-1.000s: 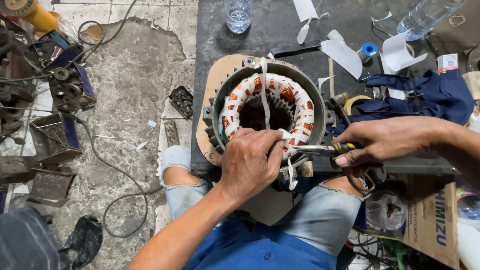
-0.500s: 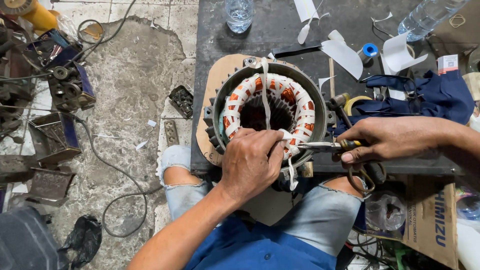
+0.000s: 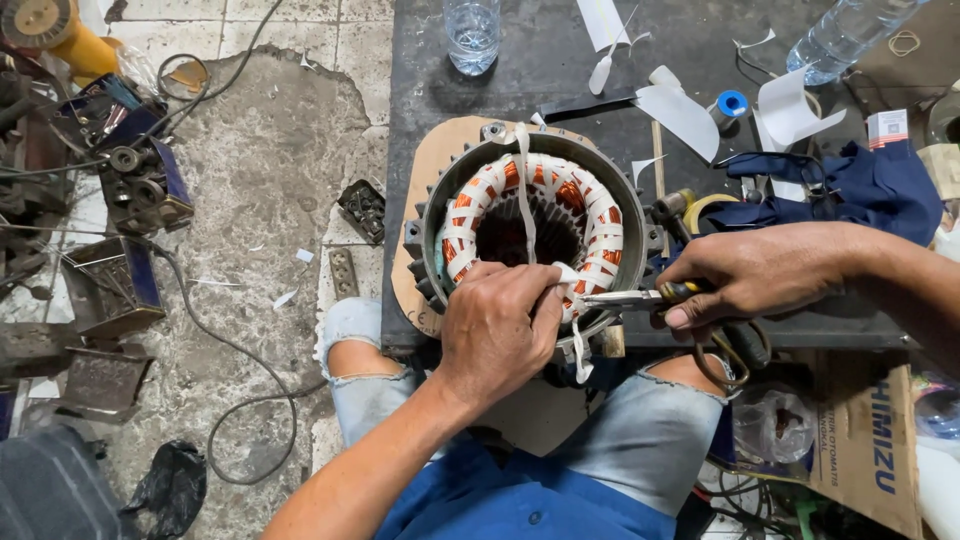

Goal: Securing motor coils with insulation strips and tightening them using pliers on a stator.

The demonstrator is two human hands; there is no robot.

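Nearest, the left hand (image 3: 497, 335) pinches the white lacing tape (image 3: 563, 275) against the stator winding (image 3: 533, 222). The right hand (image 3: 752, 277) is closed around pliers (image 3: 640, 296), their tips at the same spot. The motor stator (image 3: 530, 215) sits on the table (image 3: 560, 60) edge, above the knees. A slip of the pliers could nick the copper insulation or jab a finger.

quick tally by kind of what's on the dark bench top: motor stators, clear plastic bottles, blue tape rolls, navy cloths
motor stator: 1, both hands on it, left hand on the windings, right hand holding pliers
clear plastic bottles: 2
blue tape roll: 1
navy cloth: 1
total: 5
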